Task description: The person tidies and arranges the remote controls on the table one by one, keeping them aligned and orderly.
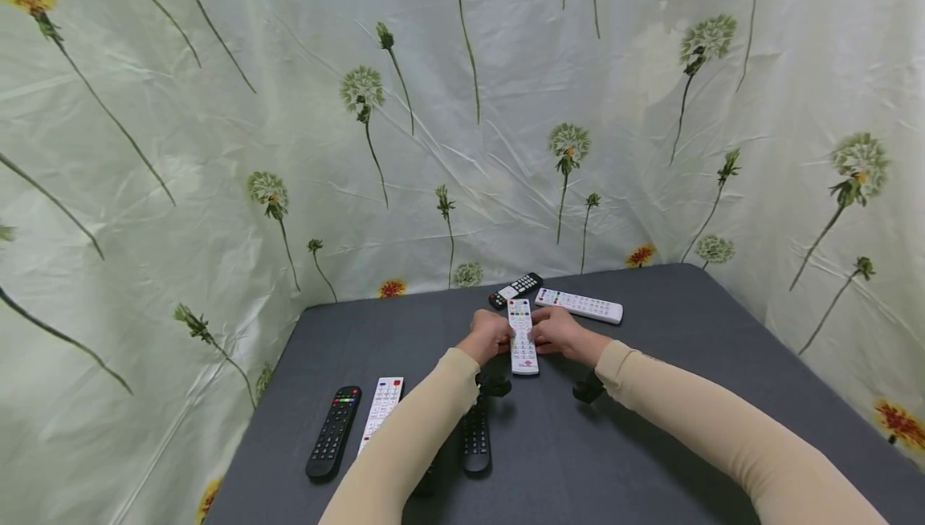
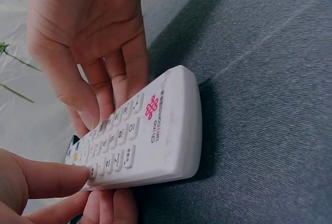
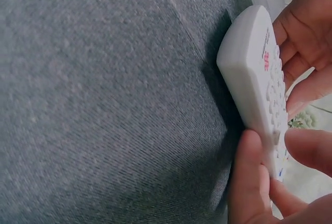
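Note:
A white remote control (image 1: 523, 348) with a red logo on its near end is between my two hands over the grey cloth. My left hand (image 1: 489, 332) grips its left edge; in the left wrist view the thumb (image 2: 57, 180) lies on the buttons and the other fingers are at the side. From the other edge my right hand (image 1: 562, 334) holds it too, with thumb (image 3: 311, 149) over the button face and fingers (image 3: 249, 177) along the side. The logo end casts a shadow on the cloth. The remote's far end is partly hidden in both wrist views.
Behind the held remote lie a black remote (image 1: 526, 284) and another white remote (image 1: 578, 305). Nearer, at left, are a black remote (image 1: 334, 433), a white one (image 1: 381, 404) partly under my sleeve, and a black one (image 1: 475, 441). A flowered curtain (image 1: 433, 156) borders the grey table (image 1: 650, 445).

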The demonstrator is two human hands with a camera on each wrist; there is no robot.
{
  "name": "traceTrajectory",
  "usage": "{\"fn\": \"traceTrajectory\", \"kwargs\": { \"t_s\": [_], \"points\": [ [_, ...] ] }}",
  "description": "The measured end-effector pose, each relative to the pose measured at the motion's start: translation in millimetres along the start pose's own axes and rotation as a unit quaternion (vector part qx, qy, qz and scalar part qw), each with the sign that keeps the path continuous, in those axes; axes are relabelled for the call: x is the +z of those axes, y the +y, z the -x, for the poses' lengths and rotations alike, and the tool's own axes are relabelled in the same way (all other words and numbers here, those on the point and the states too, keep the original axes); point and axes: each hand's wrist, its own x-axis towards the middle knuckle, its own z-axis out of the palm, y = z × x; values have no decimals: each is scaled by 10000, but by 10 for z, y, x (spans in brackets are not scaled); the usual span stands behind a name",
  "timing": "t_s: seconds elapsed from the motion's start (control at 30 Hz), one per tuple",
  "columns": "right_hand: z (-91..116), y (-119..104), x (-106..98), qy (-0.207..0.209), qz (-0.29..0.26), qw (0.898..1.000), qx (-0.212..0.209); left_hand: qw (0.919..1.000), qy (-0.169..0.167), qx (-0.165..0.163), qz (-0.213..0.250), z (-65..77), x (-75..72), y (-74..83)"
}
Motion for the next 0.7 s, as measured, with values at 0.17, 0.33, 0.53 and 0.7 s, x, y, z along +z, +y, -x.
{"fn": "traceTrajectory", "kwargs": {
  "t_s": [0.17, 0.33, 0.53, 0.7],
  "points": [
    [25, 15, 14, 119, -36, 9997, -193, 9999, -91, 85, -116, 57, -43, 1],
    [75, 5, 19, 122, 37, 9990, -440, 9995, -126, 255, -105, 116, -86, 0],
    [157, -19, 9, 52, 125, 9983, -562, 9991, -244, 349, -14, 181, -136, -9],
    [272, -49, 3, -19, 155, 9978, -647, 9986, -323, 398, -116, 288, -184, 14]
  ]
}}
